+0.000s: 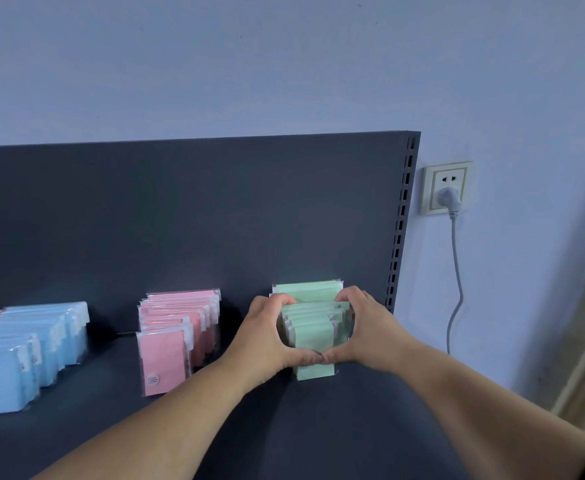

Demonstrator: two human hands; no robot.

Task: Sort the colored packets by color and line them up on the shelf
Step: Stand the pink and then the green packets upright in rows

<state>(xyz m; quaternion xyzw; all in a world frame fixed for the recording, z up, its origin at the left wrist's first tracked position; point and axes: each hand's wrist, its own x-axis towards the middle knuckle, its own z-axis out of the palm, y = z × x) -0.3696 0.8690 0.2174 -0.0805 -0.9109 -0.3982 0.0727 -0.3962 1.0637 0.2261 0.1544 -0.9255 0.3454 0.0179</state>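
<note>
Green packets (313,325) stand in a front-to-back row right of the pink packets (176,336), cupped squarely between left hand (267,336) and right hand (370,329), both pressing its flanks, thumbs meeting in front.

Light blue packets (24,355), pink packets (176,337) and pale mint-green packets (313,323) are seen in clear wrappers. A white round sticker (152,379) is noted on the front pink packet. The shelf (319,427) and back panel (180,216) are dark grey. The wall (284,64) is pale lavender-blue; socket (447,188) cream, plug (449,197) and cord (456,271) grey.
</note>
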